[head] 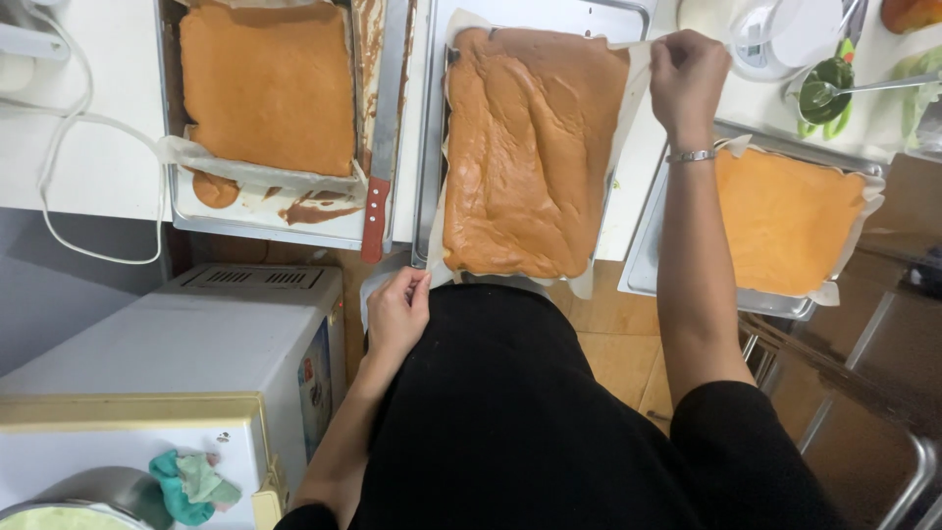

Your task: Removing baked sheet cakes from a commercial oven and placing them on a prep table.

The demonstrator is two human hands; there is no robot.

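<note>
Three metal trays sit side by side on a white counter (98, 167). The left tray (186, 211) holds a squarish orange-brown sponge sheet (267, 83) on smeared paper, and a long knife with a red-brown handle (376, 218) lies along its right edge, blade pointing away from the person. The right tray (643, 270) holds a paler orange sheet (785, 216) on paper, angled slightly to the counter edge. Beyond it stand a white kitchen scale (785, 34) and a green cup with a spoon (824, 90). A white cord (59, 147) trails across the counter on the left, and a white appliance (196, 334) stands below the counter edge. In the middle tray (430, 147) lies the large brown sponge sheet (525, 152) on baking paper (636, 93), its long axis running away from the person, near end overhanging the counter. The right hand (687, 83), a metal bracelet at its wrist, pinches the paper's far right corner between closed fingers. The left hand (397, 314) grips the paper's near left corner, fingers curled shut, just beside the tray's near end.
</note>
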